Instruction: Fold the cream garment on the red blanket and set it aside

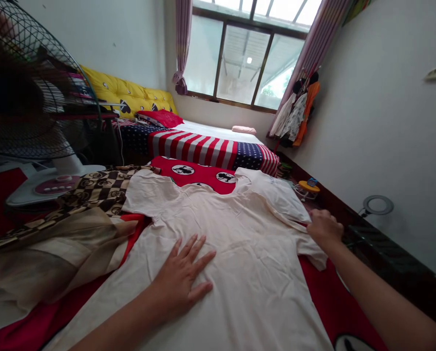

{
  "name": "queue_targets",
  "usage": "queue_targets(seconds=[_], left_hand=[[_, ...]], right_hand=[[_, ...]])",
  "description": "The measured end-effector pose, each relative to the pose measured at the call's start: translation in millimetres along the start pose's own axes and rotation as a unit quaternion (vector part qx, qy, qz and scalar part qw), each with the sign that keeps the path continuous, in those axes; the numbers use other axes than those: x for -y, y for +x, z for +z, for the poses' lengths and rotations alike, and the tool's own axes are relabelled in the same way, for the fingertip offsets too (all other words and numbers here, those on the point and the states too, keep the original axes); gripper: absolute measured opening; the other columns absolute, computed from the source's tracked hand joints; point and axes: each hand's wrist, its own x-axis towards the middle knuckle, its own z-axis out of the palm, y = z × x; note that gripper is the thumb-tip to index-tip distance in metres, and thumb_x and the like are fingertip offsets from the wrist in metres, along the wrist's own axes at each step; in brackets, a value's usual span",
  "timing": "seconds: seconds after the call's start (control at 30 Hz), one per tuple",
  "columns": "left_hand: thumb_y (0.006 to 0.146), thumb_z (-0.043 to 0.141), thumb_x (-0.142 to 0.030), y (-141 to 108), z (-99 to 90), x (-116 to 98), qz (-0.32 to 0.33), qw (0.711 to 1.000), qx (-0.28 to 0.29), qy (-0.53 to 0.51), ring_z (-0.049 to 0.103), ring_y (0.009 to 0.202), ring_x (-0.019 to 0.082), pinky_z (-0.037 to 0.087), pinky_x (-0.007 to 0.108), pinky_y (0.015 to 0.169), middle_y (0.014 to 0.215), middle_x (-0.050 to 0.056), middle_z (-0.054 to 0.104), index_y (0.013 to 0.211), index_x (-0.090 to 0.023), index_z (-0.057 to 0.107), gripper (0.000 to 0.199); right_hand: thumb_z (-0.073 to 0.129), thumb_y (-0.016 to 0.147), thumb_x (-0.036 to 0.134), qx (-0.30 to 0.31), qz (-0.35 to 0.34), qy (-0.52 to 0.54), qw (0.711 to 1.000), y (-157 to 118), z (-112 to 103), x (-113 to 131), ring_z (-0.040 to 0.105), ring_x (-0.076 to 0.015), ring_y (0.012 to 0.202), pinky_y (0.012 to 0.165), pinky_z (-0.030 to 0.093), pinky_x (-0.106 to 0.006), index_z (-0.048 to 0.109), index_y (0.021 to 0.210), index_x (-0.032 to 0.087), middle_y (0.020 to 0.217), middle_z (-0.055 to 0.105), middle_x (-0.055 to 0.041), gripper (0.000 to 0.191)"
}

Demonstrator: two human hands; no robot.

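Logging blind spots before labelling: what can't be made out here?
All in the head view:
Shirt: hem cut off by the bottom edge.
Right hand: fingertips hidden behind the hand itself; grip unclear.
Fan: blades blurred, left side cut off by the left edge.
Device on the yellow stool: too small to identify.

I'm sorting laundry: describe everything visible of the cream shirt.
The cream shirt looks like soft fabric, lightly wrinkled, with short sleeves and a rounded neckline at the far end. It lies spread over a red cloth. The left hand rests flat on it; the right hand is at its edge by one sleeve.
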Motion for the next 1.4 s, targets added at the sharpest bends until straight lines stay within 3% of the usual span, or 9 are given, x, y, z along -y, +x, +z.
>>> queue_targets(seconds=[0.17, 0.23, 0.4, 0.53, 0.6, 0.77, 1.0, 1.2, 1.4], left_hand=[[0.089, 0.039, -0.062, 0, -3.3, -1, -0.005, 1.0, 0.009, -0.005, 0.011, 0.145, 0.031, 0.011, 0.061, 0.112, 0.158, 0.006, 0.012, 0.146, -0.039, 0.027, 0.063], [0.089, 0.039, -0.063, 0, -5.1, -2, -0.005, 1.0, 0.012, -0.006, 0.01, 0.145, 0.031, 0.011, 0.061, 0.112, 0.158, 0.007, 0.012, 0.146, -0.039, 0.027, 0.063], [0.087, 0.041, -0.064, -2, -4.4, -2, -0.004, 1.0, -0.003, -0.012, 0.01, 0.145, 0.031, 0.012, 0.06, 0.113, 0.159, 0.008, 0.01, 0.147, -0.037, 0.026, 0.067], [0.086, 0.037, -0.069, 1, 0.7, 0, -0.09, 0.994, -0.056, -0.007, 0.008, 0.145, 0.032, 0.014, 0.053, 0.116, 0.158, 0.013, 0.008, 0.149, -0.024, 0.025, 0.079], [0.088, 0.031, -0.067, 2, 2.3, 1, -0.155, 0.986, -0.065, 0.007, 0.011, 0.145, 0.03, 0.015, 0.049, 0.117, 0.156, 0.016, 0.015, 0.148, -0.013, 0.028, 0.081], [0.087, 0.035, -0.066, -2, -3.5, 12, -0.206, 0.977, -0.041, 0.048, 0.014, 0.145, 0.027, 0.015, 0.045, 0.117, 0.156, 0.013, 0.019, 0.147, -0.013, 0.031, 0.08], [0.086, 0.042, -0.062, -3, -25.4, 21, -0.287, 0.952, -0.022, 0.106, 0.025, 0.141, 0.033, 0.02, 0.048, 0.113, 0.15, 0.023, 0.032, 0.14, -0.005, 0.043, 0.078], [0.094, 0.036, -0.036, 48, -21.0, -2, -0.146, 0.983, -0.075, 0.083, 0.028, 0.14, 0.027, 0.019, 0.05, 0.113, 0.149, 0.012, 0.038, 0.138, -0.021, 0.047, 0.047], [0.087, 0.032, -0.069, 55, -11.2, 50, -0.192, 0.979, -0.033, 0.061, 0.016, 0.143, 0.034, 0.014, 0.056, 0.112, 0.156, 0.012, 0.023, 0.144, -0.025, 0.038, 0.072]], right_hand=[[0.056, 0.079, 0.023, 0.117, -0.253, 0.153, 0.948, -14, 23, 64, 0.063, -0.0173, 0.093, 0.085, 0.048, -0.027, 0.066, 0.107, 0.024, 0.116, 0.064, -0.0037, 0.03], [0.062, 0.076, 0.029, 0.151, -0.21, 0.164, 0.952, -7, 28, 69, 0.064, -0.0194, 0.091, 0.085, 0.049, -0.03, 0.068, 0.108, 0.024, 0.115, 0.065, -0.0044, 0.033], [0.047, 0.082, 0.024, 0.026, -0.007, 0.103, 0.994, -3, 29, 61, 0.048, -0.0377, 0.123, 0.097, 0.041, -0.052, 0.052, 0.129, 0.004, 0.135, 0.047, -0.0266, 0.051], [0.046, 0.085, 0.033, 0.044, -0.18, 0.148, 0.971, -76, 26, 93, 0.037, -0.0248, 0.135, 0.111, 0.032, -0.039, 0.044, 0.137, 0.01, 0.146, 0.04, -0.0153, 0.057], [0.043, 0.088, 0.046, 0.121, -0.257, 0.139, 0.949, -124, 23, 111, 0.031, -0.0258, 0.139, 0.112, 0.028, -0.049, 0.037, 0.143, 0.018, 0.152, 0.032, -0.0102, 0.062], [0.031, 0.091, 0.062, 0.167, -0.266, 0.052, 0.948, -186, 15, 116, 0.008, -0.0255, 0.145, 0.115, 0.013, -0.053, 0.023, 0.15, 0.026, 0.157, 0.012, -0.0003, 0.069], [0.034, 0.093, 0.057, 0.208, -0.203, 0.046, 0.956, -176, -6, 129, 0.016, -0.0275, 0.144, 0.112, 0.02, -0.055, 0.029, 0.148, 0.022, 0.156, 0.018, -0.0053, 0.065], [0.031, 0.096, 0.043, 0.151, -0.251, 0.102, 0.951, -165, -3, 183, 0.017, -0.0235, 0.144, 0.113, 0.015, -0.053, 0.034, 0.146, 0.019, 0.155, 0.023, -0.0082, 0.055], [0.025, 0.092, 0.061, 0.184, -0.137, 0.034, 0.973, -124, 23, 116, 0.01, -0.0278, 0.145, 0.111, 0.01, -0.06, 0.024, 0.149, 0.024, 0.158, 0.014, -0.0072, 0.068]])
